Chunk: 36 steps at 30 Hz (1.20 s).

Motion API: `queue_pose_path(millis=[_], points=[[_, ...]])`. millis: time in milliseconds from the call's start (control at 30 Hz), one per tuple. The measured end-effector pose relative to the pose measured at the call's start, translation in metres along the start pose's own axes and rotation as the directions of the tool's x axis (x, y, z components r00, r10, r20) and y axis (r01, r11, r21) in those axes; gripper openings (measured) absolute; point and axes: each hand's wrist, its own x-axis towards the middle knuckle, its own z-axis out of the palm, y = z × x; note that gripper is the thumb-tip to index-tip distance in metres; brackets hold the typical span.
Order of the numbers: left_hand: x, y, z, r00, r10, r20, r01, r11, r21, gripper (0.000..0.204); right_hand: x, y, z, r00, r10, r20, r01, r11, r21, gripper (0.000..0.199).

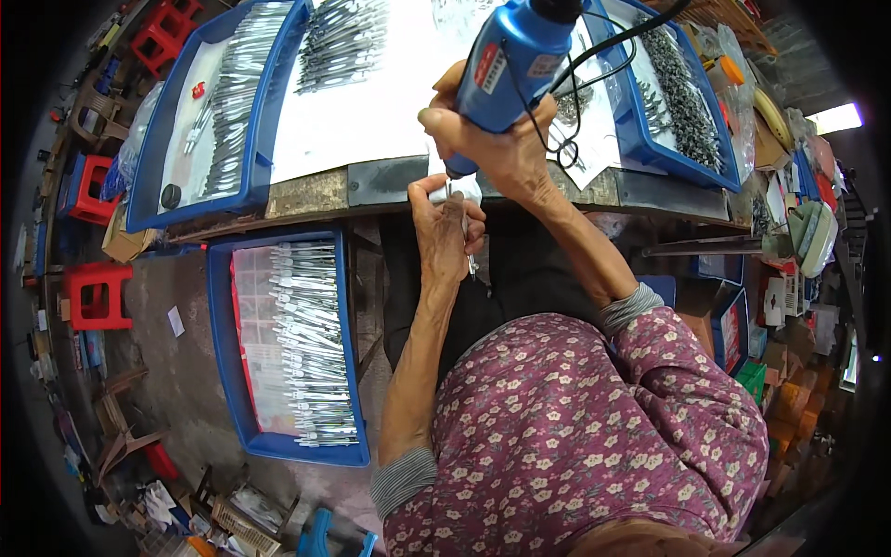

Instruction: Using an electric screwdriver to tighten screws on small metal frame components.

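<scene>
My right hand [501,158] is wrapped round a blue electric screwdriver [516,67], its tip pointing down. My left hand [440,232] is closed on a slim metal piece [471,267], whose lower end shows below my fingers. The screwdriver's tip meets the work at my left fingertips, just off the table's front edge; the exact contact is hidden. On the white sheet [339,125] at the back left lie many dark slender metal parts [345,46]. A black cord [617,39] runs from the screwdriver.
Blue trays of slender metal parts stand on the table's left [263,139] and, lower, left of my legs [223,343]. A blue tray [640,148] at the right holds small dark pieces. Red stools [97,295] stand on the floor at left; cardboard boxes [701,316] are at right.
</scene>
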Motion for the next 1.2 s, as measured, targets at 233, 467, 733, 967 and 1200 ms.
queue_pose_path(millis=[233,467,733,967,1200], points=[[0.001,0.001,0.0,1.0,-0.007,-0.012,0.007,1.0,0.0,0.034,-0.001,0.002,-0.001,1.0,0.01,0.015,-0.01,1.0,0.006,0.019],[-0.001,0.001,0.002,1.0,-0.012,-0.015,0.012,1.0,0.019,0.027,-0.001,0.005,0.001,0.999,0.023,0.025,-0.024,0.999,0.037,0.019],[0.001,0.001,0.001,0.999,-0.023,-0.025,0.024,1.0,0.017,0.025,0.001,0.011,0.002,0.999,0.008,0.043,-0.007,1.0,-0.017,0.019],[0.0,0.003,0.004,0.999,-0.018,-0.028,0.018,1.0,0.003,0.024,-0.01,0.024,0.005,0.99,-0.139,0.015,0.139,0.986,-0.093,0.013],[0.0,-0.002,0.001,0.999,-0.025,-0.024,0.025,0.999,-0.022,0.029,-0.002,0.015,0.007,0.992,0.115,-0.05,-0.114,0.993,0.022,0.012]])
